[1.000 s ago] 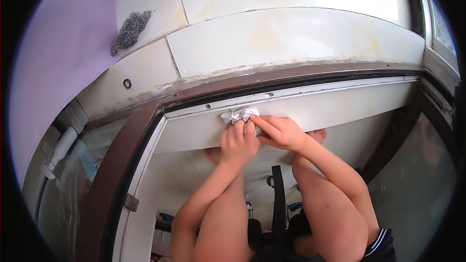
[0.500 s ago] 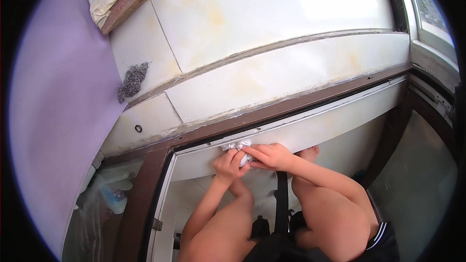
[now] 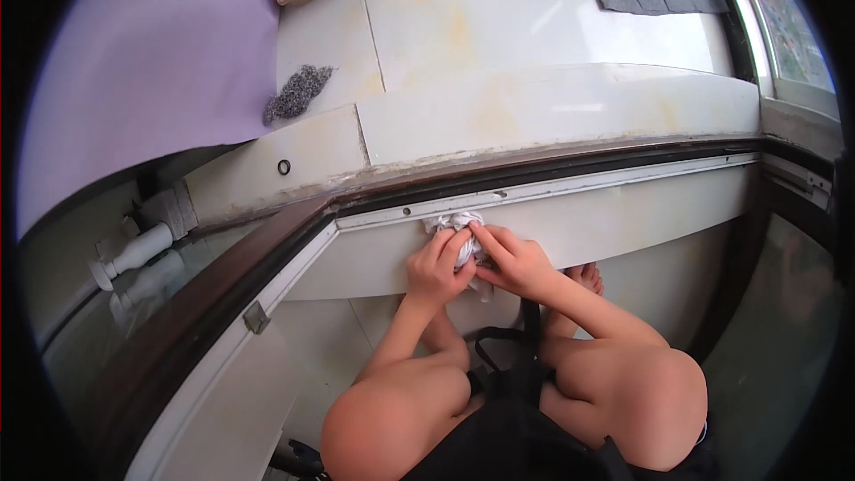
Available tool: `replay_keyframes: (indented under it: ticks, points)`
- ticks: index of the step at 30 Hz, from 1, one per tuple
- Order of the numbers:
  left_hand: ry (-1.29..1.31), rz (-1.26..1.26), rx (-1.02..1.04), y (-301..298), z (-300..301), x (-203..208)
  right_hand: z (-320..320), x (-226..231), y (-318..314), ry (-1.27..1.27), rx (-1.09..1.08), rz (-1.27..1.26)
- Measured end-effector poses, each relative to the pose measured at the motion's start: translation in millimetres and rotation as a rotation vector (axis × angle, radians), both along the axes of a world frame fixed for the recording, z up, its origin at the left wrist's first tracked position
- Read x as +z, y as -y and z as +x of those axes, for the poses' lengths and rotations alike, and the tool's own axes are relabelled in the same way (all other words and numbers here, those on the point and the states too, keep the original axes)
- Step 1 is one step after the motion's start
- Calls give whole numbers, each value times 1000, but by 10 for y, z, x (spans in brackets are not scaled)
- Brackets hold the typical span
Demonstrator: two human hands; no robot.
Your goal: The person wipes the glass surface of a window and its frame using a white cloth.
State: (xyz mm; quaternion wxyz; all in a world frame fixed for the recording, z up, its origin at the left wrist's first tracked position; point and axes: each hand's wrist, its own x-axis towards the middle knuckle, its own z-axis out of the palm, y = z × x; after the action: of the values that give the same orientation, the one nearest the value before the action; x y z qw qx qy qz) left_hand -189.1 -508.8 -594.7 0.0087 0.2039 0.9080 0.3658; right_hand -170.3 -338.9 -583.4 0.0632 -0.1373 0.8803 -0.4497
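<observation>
left fingers (image 3: 452,247) holding 1 crumpled white cloth (image 3: 465,220); right fingers (image 3: 499,248) holding same cloth; white strip (image 3: 579,183) just beyond

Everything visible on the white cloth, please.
The white cloth looks like thin, soft fabric, crumpled into folds with grey shading. It is bunched up, with its upper part spread unevenly above the fingertips. The left hand and right hand both grip it, covering much of it. It sits over the pale panel, just below the white strip; whether it touches the strip is unclear.
</observation>
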Motion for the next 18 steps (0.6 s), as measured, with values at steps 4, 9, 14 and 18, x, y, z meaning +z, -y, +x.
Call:
replay_keyframes:
  ticks: [4, 9, 14, 18]
  points:
    - [65, 85, 82, -28, 195, 17, -33, 126, 4, -12, 108, 82]
    - [94, 72, 43, -3, 279, 136, 7, 101, -9, -9, 163, 145]
    - [-79, -379, 51, -21, 277, 225, 68, 130, 55, -89, 39, 292]
    - [-171, -275, -19, -198, 184, 165, 116, 101, 6, -69, -77, 317]
